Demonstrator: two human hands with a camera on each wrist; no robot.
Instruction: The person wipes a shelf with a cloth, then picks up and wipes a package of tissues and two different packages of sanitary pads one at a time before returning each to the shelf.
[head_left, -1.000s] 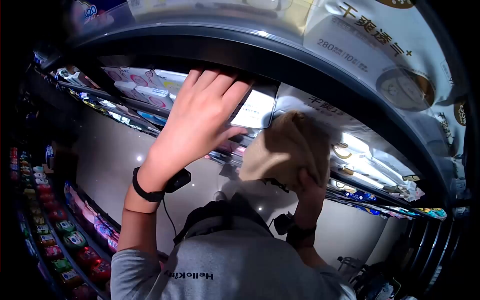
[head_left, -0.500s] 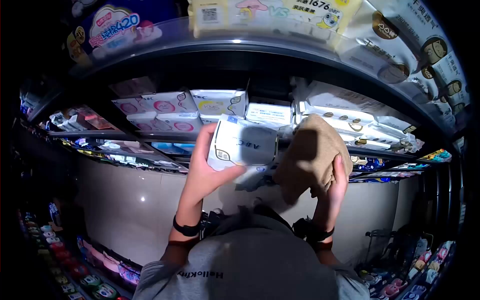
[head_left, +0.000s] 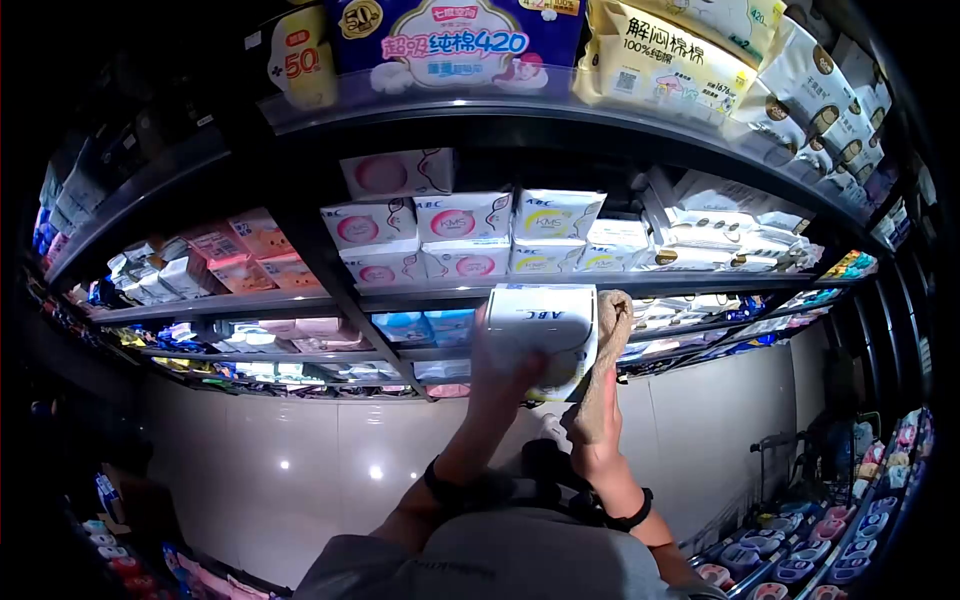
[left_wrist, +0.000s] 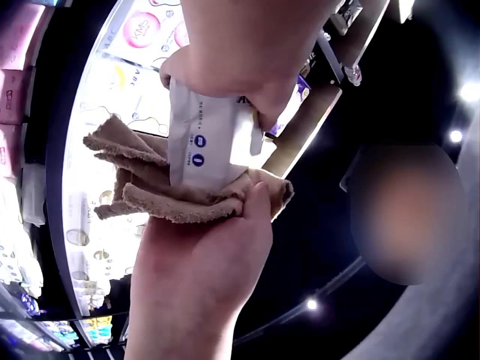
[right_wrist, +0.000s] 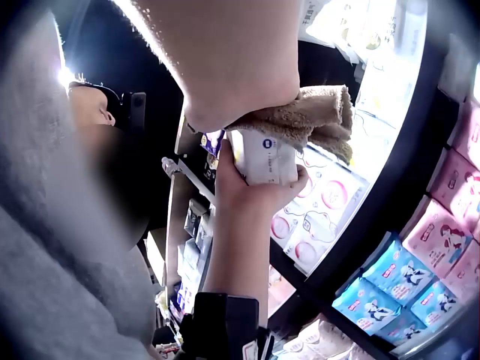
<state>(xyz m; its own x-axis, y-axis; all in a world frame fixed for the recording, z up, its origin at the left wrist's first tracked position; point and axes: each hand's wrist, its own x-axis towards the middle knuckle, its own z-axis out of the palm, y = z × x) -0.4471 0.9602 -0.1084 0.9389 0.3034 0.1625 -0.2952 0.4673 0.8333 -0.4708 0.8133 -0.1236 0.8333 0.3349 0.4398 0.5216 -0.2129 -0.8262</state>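
Observation:
In the head view, my left hand (head_left: 497, 375), blurred, grips a white sanitary pad pack (head_left: 545, 315) marked ABC, in front of the shelf. The right wrist view shows the left hand's (right_wrist: 251, 199) thumb and fingers on opposite sides of the pack (right_wrist: 266, 161). My right hand (head_left: 598, 455) holds a folded brown cloth (head_left: 597, 400) against the pack's right side. Seen from the left wrist, the right thumb lies on the folded cloth (left_wrist: 165, 202), which overlaps the pack's (left_wrist: 202, 142) end. Most of the right hand's fingers are hidden behind the cloth.
Stacked white packs with pink circles (head_left: 465, 215) fill a shelf behind the hands. Above it runs a shelf ledge (head_left: 450, 110) bearing a purple pack (head_left: 455, 45) and yellow packs (head_left: 665, 65). Blue packs (head_left: 425, 327) sit lower. A tiled floor (head_left: 330, 450) lies below.
The left hand came out of the shelf with the pack and moved it right, against the cloth. The right hand kept its hold on the cloth, now seen narrower. The head view shifted.

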